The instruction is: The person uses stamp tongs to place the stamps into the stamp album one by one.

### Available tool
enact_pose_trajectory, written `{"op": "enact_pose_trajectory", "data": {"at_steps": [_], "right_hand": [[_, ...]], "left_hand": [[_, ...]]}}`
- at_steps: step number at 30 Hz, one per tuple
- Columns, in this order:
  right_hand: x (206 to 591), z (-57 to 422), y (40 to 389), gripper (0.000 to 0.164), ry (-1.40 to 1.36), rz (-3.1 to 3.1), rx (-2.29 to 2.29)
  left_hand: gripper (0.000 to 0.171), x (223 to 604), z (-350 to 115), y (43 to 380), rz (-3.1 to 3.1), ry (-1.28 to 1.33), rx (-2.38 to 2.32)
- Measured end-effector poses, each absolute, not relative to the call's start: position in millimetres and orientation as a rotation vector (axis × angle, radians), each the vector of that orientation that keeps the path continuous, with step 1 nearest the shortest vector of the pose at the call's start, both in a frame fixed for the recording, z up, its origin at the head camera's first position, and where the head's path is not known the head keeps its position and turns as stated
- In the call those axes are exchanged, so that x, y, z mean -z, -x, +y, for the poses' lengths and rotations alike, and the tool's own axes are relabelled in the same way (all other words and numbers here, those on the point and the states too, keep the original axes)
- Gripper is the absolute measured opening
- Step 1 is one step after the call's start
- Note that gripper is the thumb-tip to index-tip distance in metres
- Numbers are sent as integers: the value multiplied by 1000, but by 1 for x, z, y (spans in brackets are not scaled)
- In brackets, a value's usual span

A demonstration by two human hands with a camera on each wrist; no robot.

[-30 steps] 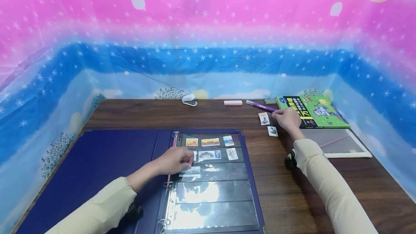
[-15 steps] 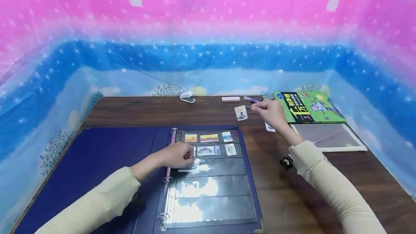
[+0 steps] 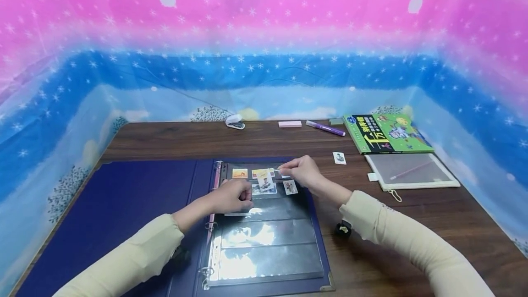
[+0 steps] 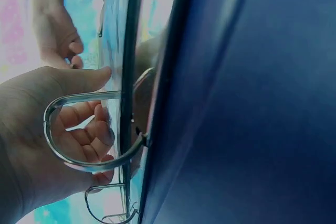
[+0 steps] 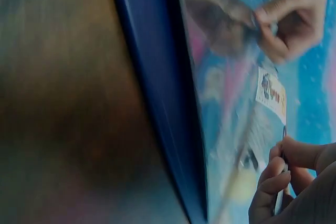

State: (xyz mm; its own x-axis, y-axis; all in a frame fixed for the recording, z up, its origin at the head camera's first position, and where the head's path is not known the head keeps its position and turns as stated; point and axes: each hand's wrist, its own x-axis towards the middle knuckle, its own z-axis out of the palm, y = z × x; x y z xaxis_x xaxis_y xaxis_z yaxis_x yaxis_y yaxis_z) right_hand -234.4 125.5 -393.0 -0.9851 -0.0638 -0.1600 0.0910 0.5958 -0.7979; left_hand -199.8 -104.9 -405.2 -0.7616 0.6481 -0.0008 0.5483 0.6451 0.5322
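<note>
A navy ring-binder stamp album (image 3: 123, 205) lies open, with a black pocket page (image 3: 284, 235) on its right side. Several stamps sit in the page's upper rows. My left hand (image 3: 233, 195) is at the page's left part; in the right wrist view its thumb and forefinger pinch the page's clear pocket film. In my right hand (image 3: 304, 173) are slim metal tweezers (image 5: 279, 199), pinched between thumb and fingers. At their tip hangs a white-edged stamp (image 3: 265, 182), over the second row and just right of my left fingers. Metal rings (image 4: 86, 166) pass close to the left hand.
One loose stamp (image 3: 339, 158) lies on the wooden table. Behind are a white stapler (image 3: 235, 122), a pink block (image 3: 290, 124), a purple marker (image 3: 326, 128) and a grey-green block (image 3: 336, 122). At right lie a green book (image 3: 389, 133) and a mesh pouch (image 3: 412, 171).
My right hand has lifted a stamp off the table with the tweezers and carried it left, over the album page. The left hand has stayed at the page, shifting only slightly.
</note>
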Motion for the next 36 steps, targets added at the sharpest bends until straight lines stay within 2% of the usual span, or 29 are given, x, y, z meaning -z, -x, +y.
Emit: {"op": "enact_pose_trajectory", "data": {"at_steps": [7, 16, 27, 36], "right_hand": [[407, 112, 218, 12, -158, 2560, 1329], [410, 109, 198, 10, -110, 2608, 1216], [407, 120, 211, 11, 54, 2500, 1127], [405, 134, 221, 8, 348, 2499, 1015]], "left_hand": [[13, 407, -107, 199, 2627, -1039, -849], [11, 405, -111, 198, 2578, -1034, -890], [9, 407, -111, 202, 2545, -1041, -916], [7, 405, -110, 200, 2528, -1018, -924]]}}
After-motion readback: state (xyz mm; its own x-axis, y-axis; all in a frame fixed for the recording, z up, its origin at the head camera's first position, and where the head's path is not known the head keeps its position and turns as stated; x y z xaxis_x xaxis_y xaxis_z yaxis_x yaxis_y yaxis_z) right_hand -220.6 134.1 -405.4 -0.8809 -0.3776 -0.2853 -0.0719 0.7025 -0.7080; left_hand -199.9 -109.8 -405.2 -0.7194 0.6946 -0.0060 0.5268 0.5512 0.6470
